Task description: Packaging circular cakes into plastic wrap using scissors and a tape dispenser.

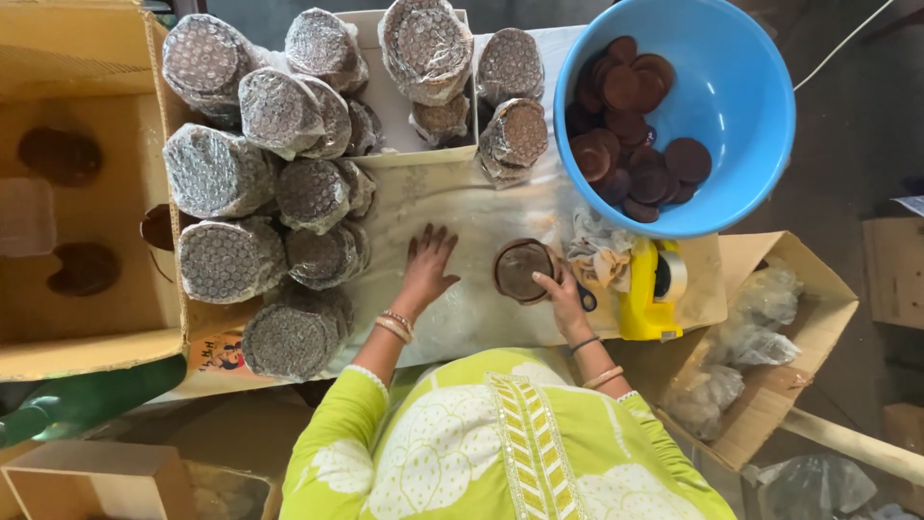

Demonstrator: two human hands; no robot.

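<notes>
Blue tub (746,116) of brown discs (630,125), right hand (563,299) fingers gripping wrapped disc stack (520,270)

Grey concrete floor (847,144), cardboard boxes (87,318)

— What packages lay beyond the left hand's fingers (430,252)?

— Round stacks in bubble wrap (260,183), grey over brown, piled on the sheet and in a white box (385,96).

— And by the right hand's fingers (551,281)?

— One brown stack (520,271) under clear wrap, touching them; an open brown carton (770,385) of clear bags stood well past.
</notes>
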